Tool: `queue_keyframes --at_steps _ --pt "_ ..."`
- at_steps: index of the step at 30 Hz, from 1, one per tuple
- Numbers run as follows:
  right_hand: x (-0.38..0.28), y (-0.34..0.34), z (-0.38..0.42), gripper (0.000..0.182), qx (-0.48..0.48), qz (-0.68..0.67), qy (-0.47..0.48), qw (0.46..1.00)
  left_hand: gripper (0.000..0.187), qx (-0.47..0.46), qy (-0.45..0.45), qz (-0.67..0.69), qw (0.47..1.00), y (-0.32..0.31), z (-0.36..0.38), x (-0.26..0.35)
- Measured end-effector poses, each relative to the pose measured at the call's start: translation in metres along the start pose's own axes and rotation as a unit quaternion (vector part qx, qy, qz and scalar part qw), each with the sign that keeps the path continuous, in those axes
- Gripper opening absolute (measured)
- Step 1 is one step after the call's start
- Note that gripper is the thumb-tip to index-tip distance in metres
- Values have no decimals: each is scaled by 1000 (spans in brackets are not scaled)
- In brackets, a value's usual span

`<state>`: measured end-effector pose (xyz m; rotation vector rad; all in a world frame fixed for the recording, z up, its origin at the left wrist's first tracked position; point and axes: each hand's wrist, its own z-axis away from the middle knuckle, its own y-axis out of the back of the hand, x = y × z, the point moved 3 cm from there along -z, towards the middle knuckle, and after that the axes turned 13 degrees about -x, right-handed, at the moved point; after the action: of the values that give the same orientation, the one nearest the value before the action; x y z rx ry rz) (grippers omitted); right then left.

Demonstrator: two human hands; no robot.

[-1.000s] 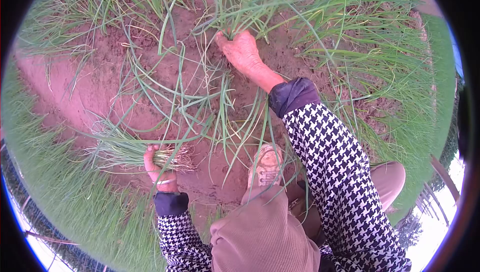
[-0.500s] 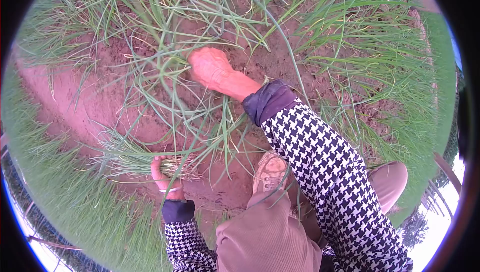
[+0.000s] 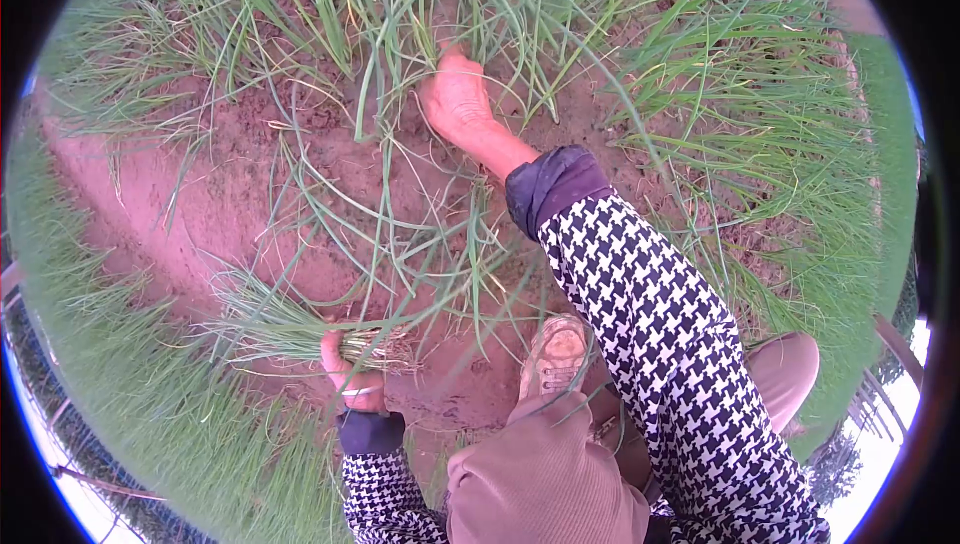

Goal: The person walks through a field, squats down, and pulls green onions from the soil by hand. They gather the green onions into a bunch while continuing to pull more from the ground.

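Observation:
My left hand (image 3: 350, 374) is closed around a bunch of spring onions (image 3: 275, 329) at the lower left. The pale stems and stringy roots point right, the green leaves left. Farther up, my right hand (image 3: 460, 99) is closed at the base of some standing spring onions (image 3: 425, 19) in the soil. Its fingertips are partly hidden by the hand itself and by leaves. Loose long leaves (image 3: 385, 209) trail over the ground between my two hands.
Brown soil (image 3: 150, 204) forms a raised bed with rows of green plants (image 3: 720, 94) behind and to the right. Dense grassy growth (image 3: 190, 414) borders it at the left. My shoe (image 3: 553, 354) stands on the soil below my right arm.
My right hand has moved up and to the right, away from the tangle of leaves, into the standing plants. The left hand still holds its bunch, slightly lower in view.

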<state>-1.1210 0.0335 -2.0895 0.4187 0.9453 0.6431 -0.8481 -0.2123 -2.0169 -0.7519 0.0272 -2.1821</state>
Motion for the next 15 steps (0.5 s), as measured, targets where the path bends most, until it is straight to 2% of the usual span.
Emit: queue_keyframes --at_steps 3,4,8,12,15 --pt "15 4 11 35 -2 93 33 995 27 7 -8 5 1000 -3 35 -23" --pt "18 8 16 34 27 97 7 995 27 17 -11 1 1000 -4 43 -27" --pt "14 34 25 26 8 107 -23 994 29 24 -1 5 1000 -19 68 -30" --pt "4 38 29 30 13 105 56 993 22 21 -12 -13 1000 -29 77 -18" --pt "-14 20 20 26 8 110 142 984 18 35 -40 -42 998 -15 65 8"
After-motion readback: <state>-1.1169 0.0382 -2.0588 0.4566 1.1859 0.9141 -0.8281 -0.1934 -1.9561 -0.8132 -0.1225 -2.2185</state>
